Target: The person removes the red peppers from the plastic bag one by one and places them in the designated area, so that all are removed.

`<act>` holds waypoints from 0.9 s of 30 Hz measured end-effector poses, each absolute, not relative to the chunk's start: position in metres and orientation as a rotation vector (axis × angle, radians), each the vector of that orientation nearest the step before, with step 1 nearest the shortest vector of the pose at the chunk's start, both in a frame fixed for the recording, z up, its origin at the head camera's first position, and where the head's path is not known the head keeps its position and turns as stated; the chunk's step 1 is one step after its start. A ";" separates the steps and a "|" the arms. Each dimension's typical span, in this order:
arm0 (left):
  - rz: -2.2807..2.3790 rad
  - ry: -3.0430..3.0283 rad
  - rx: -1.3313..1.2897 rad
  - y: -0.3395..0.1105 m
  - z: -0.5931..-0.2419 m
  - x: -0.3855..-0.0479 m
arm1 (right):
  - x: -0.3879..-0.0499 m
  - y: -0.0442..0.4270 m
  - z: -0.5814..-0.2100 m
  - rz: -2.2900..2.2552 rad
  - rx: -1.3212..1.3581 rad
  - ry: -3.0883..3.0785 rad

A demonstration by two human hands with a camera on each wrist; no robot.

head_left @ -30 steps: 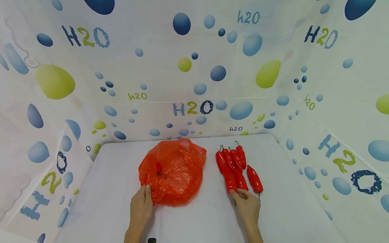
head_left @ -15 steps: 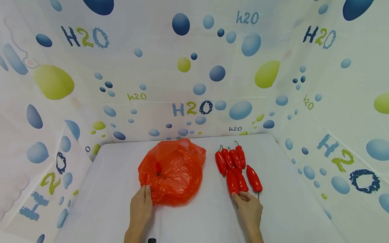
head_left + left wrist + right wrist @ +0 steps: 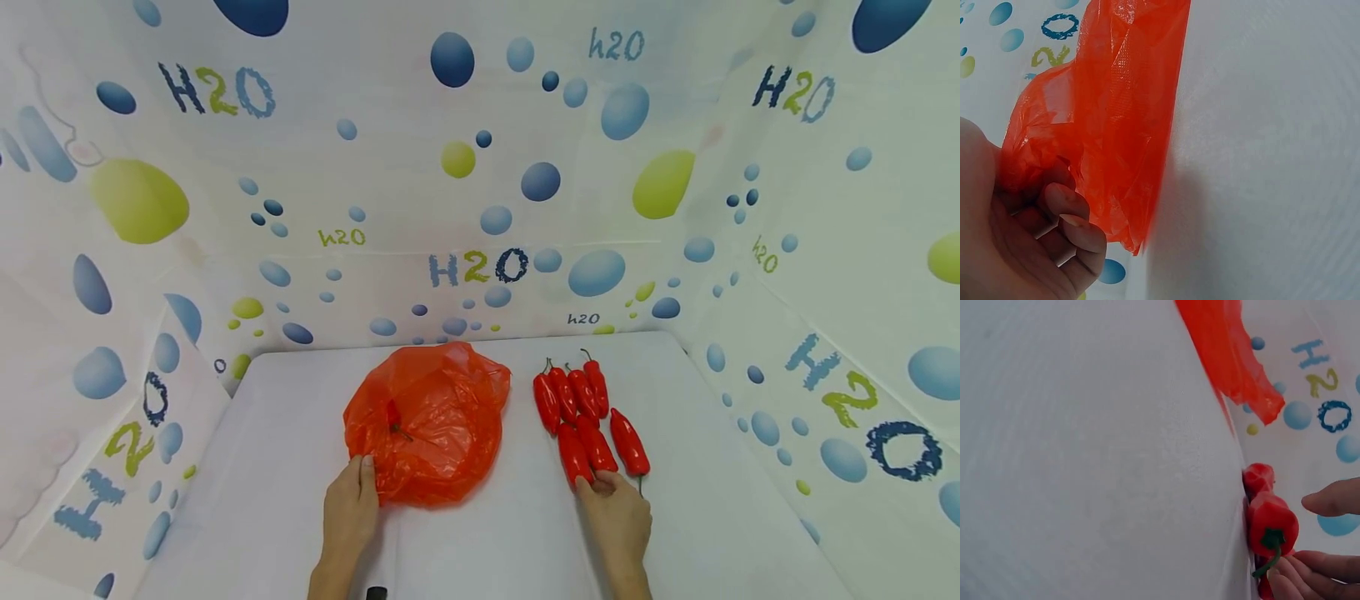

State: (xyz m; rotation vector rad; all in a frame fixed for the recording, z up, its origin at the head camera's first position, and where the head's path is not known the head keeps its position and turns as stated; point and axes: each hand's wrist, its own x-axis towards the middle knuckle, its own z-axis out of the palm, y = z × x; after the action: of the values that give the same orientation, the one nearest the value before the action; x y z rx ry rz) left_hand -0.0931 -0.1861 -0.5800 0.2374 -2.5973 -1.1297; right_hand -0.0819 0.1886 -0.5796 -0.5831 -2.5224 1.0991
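Observation:
My left hand (image 3: 351, 504) pinches the near left edge of a crumpled, see-through red plastic bag (image 3: 450, 433); its curled fingers (image 3: 1075, 234) show in the left wrist view. A red chili pepper (image 3: 392, 414) with a dark stem shows at the bag's left side. My right hand (image 3: 617, 512) is at the stem end of a red pepper (image 3: 573, 454) lying on the table. In the right wrist view its thumb and fingers are spread apart, and the lower fingers (image 3: 1297, 575) touch or nearly touch that pepper (image 3: 1271, 524) by its green stem.
Several more red peppers (image 3: 547, 403) lie in a row behind, with another pepper (image 3: 597, 444) beside the near one and a separate pepper (image 3: 629, 442) to the right. A black-topped object (image 3: 377, 592) shows at the table's front edge. Patterned sheeting (image 3: 480, 167) walls in the white table (image 3: 712, 500).
My right hand has drawn the near pepper slightly towards me and right, clear of the row behind, then loosened its fingers. The left hand keeps its hold on the bag.

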 end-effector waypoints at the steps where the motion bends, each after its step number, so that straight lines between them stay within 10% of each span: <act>1: -1.129 -2.598 0.239 -0.186 -0.580 -0.093 | -0.082 0.187 -0.577 1.070 -0.569 -2.513; 27: -1.153 -2.568 0.242 -0.187 -0.580 -0.093 | -0.132 0.115 -0.526 1.226 -0.006 -2.415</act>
State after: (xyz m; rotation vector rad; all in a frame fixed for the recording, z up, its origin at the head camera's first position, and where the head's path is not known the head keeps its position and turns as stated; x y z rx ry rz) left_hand -0.0928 -0.1867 -0.5796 0.2415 -2.5682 -1.1529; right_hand -0.1319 0.1151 -0.5255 -0.0065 -2.4146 1.2264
